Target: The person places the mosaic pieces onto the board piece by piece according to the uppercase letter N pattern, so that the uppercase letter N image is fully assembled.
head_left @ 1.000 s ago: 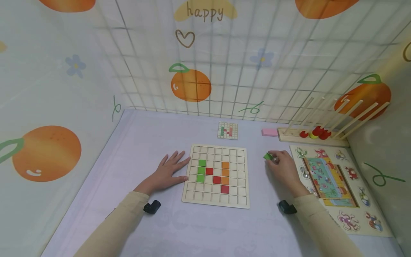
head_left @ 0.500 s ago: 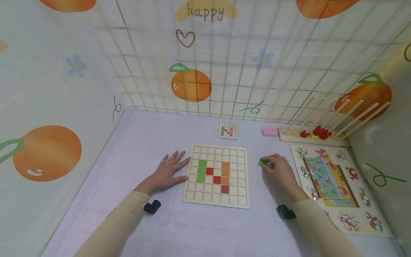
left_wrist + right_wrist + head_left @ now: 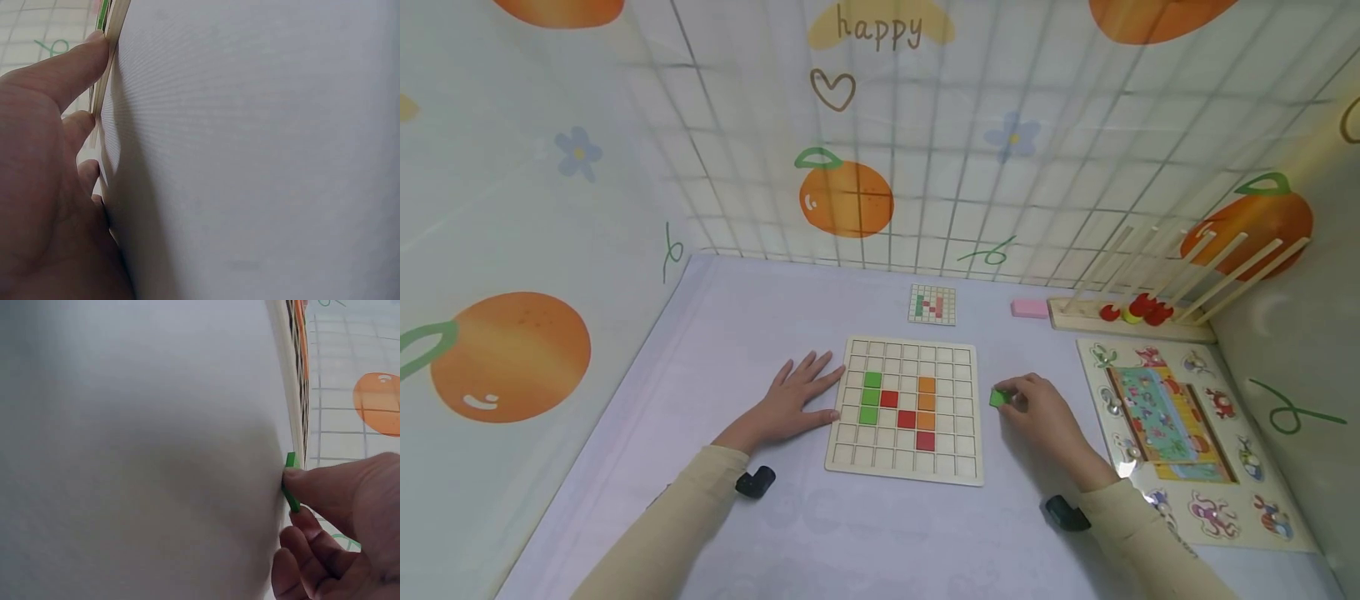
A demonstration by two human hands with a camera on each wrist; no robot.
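A wooden grid board (image 3: 857, 457) lies in the middle of the table, with green, red and orange square tiles set in some of its cells. The left hand (image 3: 787, 406) rests flat with spread fingers, its thumb and index fingertips touching the board's left edge. Just right of the board, the right hand (image 3: 1043, 421) pinches a green square tile (image 3: 997, 398) between thumb and fingers. In the right wrist view the green tile (image 3: 291, 487) shows edge-on, tilted, close to the tabletop.
Behind the board lies a small pattern card (image 3: 932, 305). A pink block (image 3: 1029, 309) sits beside a wooden rack with pegs (image 3: 1127, 325) and several red and yellow pieces. At the right lies a sea-animal puzzle board (image 3: 1240, 521). A printed curtain surrounds the table.
The right hand has moved left and nearer the person, bringing the green tile from beside the puzzle board toward the grid board's right edge. The left hand stays put.
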